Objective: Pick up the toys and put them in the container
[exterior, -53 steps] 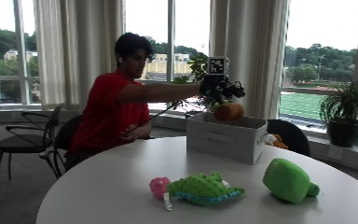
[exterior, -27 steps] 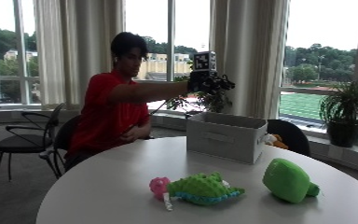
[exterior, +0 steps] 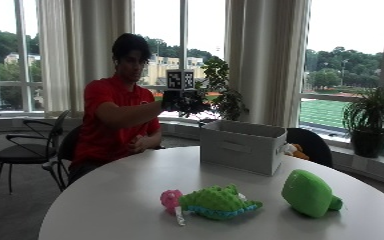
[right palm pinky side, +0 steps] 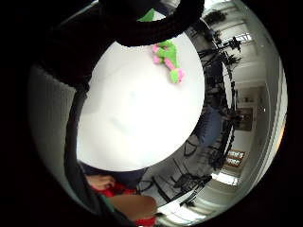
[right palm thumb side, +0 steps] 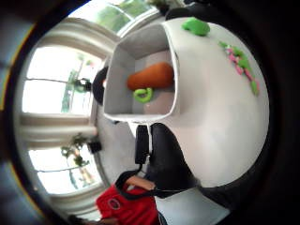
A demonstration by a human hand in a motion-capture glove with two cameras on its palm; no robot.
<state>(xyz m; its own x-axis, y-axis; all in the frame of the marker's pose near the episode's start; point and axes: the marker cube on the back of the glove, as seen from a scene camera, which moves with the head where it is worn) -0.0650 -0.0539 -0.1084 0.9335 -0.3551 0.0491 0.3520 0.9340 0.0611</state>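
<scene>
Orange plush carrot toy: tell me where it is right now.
In the thumb-side palm view, the orange plush carrot toy lies inside the grey fabric container, beside a small green ring toy.

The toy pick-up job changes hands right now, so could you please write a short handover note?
Right hand: raised beside the container, holding nothing; fingers hard to make out.
In the container: orange carrot toy with its green top.
On the table: green-and-pink plush and green round plush.
Done: one toy.
Left: two toys.
</scene>
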